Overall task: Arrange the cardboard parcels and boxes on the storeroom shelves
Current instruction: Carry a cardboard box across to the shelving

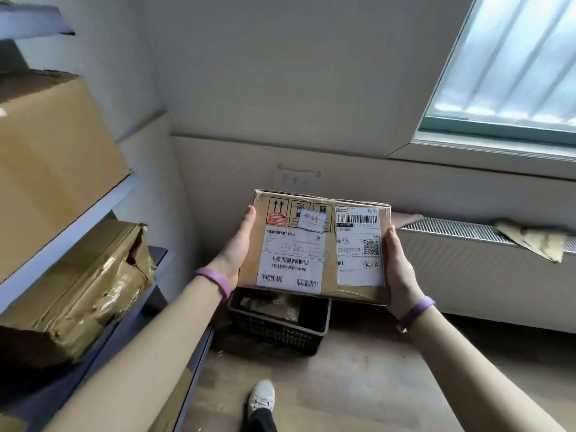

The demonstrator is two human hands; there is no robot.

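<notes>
The flat brown cardboard box with white shipping labels (314, 244) was held directly above the black perforated plastic basket (280, 333). The left hand (237, 244) and right hand (400, 266) each gripped one side edge, thumbs on top.

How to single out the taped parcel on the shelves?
Find the grey shelving unit along the left side. One level below the large smooth brown cardboard box sits the crumpled brown parcel. It alone is wrapped in glossy tape, dented and torn at one corner.
</notes>
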